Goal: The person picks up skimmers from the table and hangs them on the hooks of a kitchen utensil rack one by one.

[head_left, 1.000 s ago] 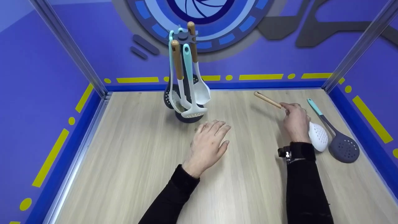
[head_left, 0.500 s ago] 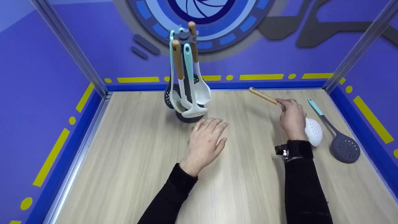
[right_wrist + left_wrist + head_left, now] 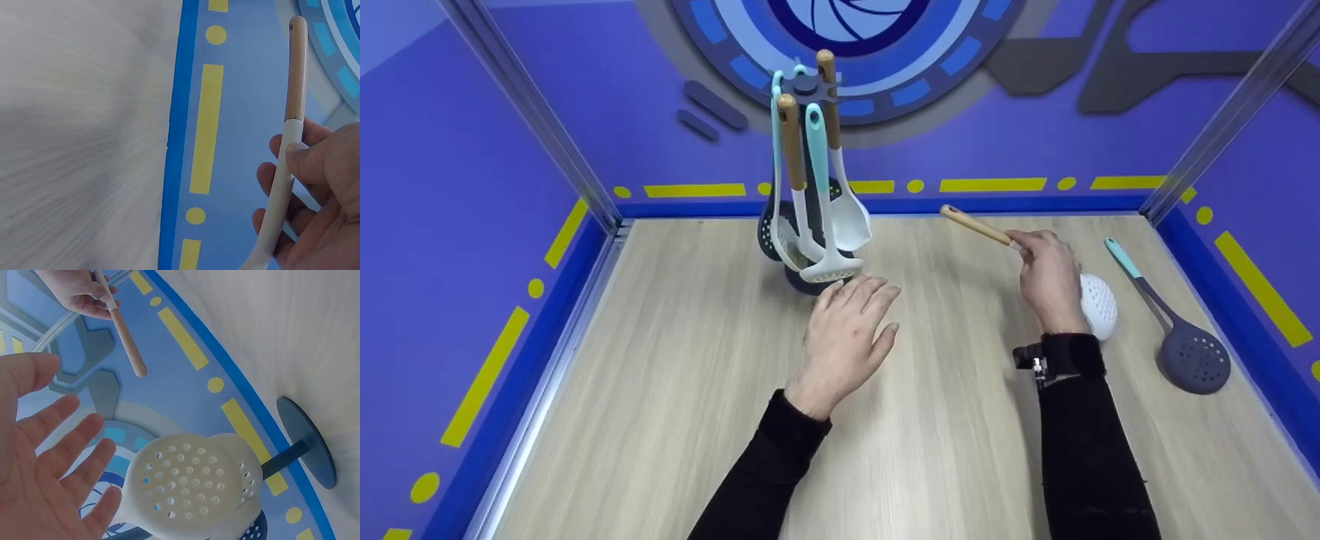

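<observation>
I'm watching the wooden table (image 3: pixel 675 420) first, then the utensil stand (image 3: pixel 810 281) near the back wall with its hanging spoons and skimmers, and both have stayed put over the last second. What is changing is my right hand (image 3: pixel 1046 281): it has been drifting leftward, carrying the white skimmer (image 3: pixel 1096 313) away from the grey slotted spoon (image 3: pixel 1192 360), which is lying untouched at the right. To my eye that means the skimmer is travelling toward the stand. My left hand (image 3: pixel 844 337) has also been creeping forward, and its fingertips are now hovering just in front of the stand's base. On the fingers: the left ones are spreading straight and apart, holding nothing, with the stand's pale perforated skimmer (image 3: pixel 188 486) hanging just beside them. The right thumb and fingers (image 3: pixel 304 157) are pinching the white shaft just below the wooden handle (image 3: pixel 295 67), with the head trailing behind the wrist above the table.
</observation>
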`<state>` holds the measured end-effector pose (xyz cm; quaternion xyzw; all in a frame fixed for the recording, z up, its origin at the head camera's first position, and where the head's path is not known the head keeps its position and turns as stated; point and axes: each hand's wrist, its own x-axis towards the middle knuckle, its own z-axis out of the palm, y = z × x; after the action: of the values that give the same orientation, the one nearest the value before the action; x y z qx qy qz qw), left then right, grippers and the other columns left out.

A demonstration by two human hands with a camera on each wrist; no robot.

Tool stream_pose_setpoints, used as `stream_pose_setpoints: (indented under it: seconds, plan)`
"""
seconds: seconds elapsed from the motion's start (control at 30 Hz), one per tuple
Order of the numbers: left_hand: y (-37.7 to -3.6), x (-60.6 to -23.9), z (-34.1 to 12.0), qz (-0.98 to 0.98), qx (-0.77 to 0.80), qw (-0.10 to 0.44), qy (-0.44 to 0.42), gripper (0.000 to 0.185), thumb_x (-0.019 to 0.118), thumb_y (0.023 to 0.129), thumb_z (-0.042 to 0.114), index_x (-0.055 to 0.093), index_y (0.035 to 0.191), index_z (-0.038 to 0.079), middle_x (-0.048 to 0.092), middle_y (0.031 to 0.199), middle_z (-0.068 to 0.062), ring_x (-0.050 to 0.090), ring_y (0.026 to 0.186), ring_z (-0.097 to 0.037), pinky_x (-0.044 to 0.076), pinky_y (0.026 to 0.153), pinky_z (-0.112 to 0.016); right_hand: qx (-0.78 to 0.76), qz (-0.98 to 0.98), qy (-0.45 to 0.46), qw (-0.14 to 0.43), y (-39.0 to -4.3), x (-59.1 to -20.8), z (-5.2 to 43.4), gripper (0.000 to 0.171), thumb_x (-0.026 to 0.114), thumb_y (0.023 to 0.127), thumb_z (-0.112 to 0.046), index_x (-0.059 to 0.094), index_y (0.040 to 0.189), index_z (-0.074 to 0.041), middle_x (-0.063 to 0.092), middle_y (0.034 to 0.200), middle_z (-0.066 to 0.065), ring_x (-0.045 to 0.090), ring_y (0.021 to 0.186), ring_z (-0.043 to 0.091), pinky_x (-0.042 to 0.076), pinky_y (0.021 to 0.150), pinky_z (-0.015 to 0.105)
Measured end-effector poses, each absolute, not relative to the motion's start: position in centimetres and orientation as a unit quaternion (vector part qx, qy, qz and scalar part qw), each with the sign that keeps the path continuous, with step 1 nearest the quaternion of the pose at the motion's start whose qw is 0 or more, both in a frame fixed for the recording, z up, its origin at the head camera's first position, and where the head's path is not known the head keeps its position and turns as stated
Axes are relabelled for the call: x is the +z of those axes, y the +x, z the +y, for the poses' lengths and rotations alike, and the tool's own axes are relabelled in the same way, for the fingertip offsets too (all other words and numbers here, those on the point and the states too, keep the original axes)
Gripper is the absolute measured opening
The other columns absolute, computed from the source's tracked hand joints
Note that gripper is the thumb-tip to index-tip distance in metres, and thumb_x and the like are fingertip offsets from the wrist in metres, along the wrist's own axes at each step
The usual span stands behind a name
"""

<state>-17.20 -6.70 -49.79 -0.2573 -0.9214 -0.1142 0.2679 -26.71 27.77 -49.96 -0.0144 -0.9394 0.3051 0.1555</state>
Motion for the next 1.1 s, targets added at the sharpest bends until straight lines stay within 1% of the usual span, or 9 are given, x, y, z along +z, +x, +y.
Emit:
stream_pose_setpoints:
  seconds: [0.13, 0.3, 0.57, 0.83, 0.97, 1.1]
  plan:
    - [-17.3, -49.6, -7.0, -0.921, -0.118, 0.270, -0.255, 0.051, 0.082, 0.107, 0.038, 0.071, 0.155, 0.026, 0.075, 0.156, 0.004, 0.068, 0.153, -0.021, 0.054, 0.128, -0.047, 0.314, -0.937, -0.012, 0.150, -26.8, -49.6, 27.1, 0.044, 0.055, 0.119, 0.003, 0.075, 0.156, -0.009, 0.073, 0.151, 0.026, 0.065, 0.141, 0.057, 0.047, 0.118, 0.079]
    - [-17.4, -49.2, -7.4, -0.919, -0.124, 0.277, -0.253, 0.051, 0.082, 0.106, 0.038, 0.072, 0.154, 0.025, 0.075, 0.155, 0.003, 0.068, 0.153, -0.023, 0.054, 0.127, -0.049, 0.324, -0.934, -0.007, 0.150, -27.1, -49.0, 26.3, 0.044, 0.055, 0.120, 0.002, 0.075, 0.157, -0.009, 0.072, 0.150, 0.026, 0.066, 0.141, 0.055, 0.050, 0.119, 0.076]
    - [-17.5, -48.8, -8.0, -0.921, -0.129, 0.273, -0.246, 0.050, 0.081, 0.107, 0.037, 0.072, 0.155, 0.024, 0.075, 0.157, 0.003, 0.067, 0.155, -0.023, 0.052, 0.130, -0.048, 0.340, -0.929, 0.011, 0.148, -27.3, -48.2, 25.0, 0.044, 0.054, 0.120, 0.003, 0.073, 0.158, -0.007, 0.072, 0.151, 0.027, 0.067, 0.144, 0.052, 0.054, 0.123, 0.070]
    - [-17.4, -48.4, -8.6, -0.920, -0.134, 0.282, -0.238, 0.050, 0.082, 0.107, 0.035, 0.073, 0.154, 0.023, 0.075, 0.157, 0.002, 0.068, 0.152, -0.022, 0.053, 0.129, -0.049, 0.364, -0.920, 0.025, 0.141, -27.2, -47.5, 23.8, 0.044, 0.053, 0.122, 0.000, 0.071, 0.161, -0.009, 0.069, 0.153, 0.026, 0.065, 0.147, 0.049, 0.057, 0.122, 0.066]
    - [-17.3, -48.1, -8.7, -0.921, -0.137, 0.281, -0.234, 0.050, 0.083, 0.107, 0.035, 0.073, 0.155, 0.024, 0.074, 0.158, 0.002, 0.068, 0.152, -0.023, 0.054, 0.128, -0.048, 0.378, -0.915, 0.033, 0.140, -27.3, -47.2, 23.5, 0.043, 0.053, 0.122, -0.001, 0.071, 0.161, -0.009, 0.070, 0.150, 0.025, 0.065, 0.145, 0.048, 0.058, 0.120, 0.064]
    - [-17.4, -47.8, -8.8, -0.920, -0.139, 0.282, -0.234, 0.049, 0.082, 0.108, 0.035, 0.073, 0.155, 0.023, 0.074, 0.158, 0.002, 0.068, 0.152, -0.022, 0.054, 0.125, -0.048, 0.379, -0.914, 0.034, 0.143, -27.5, -47.0, 23.1, 0.044, 0.053, 0.122, -0.001, 0.070, 0.161, -0.010, 0.070, 0.150, 0.024, 0.066, 0.145, 0.046, 0.059, 0.119, 0.063]
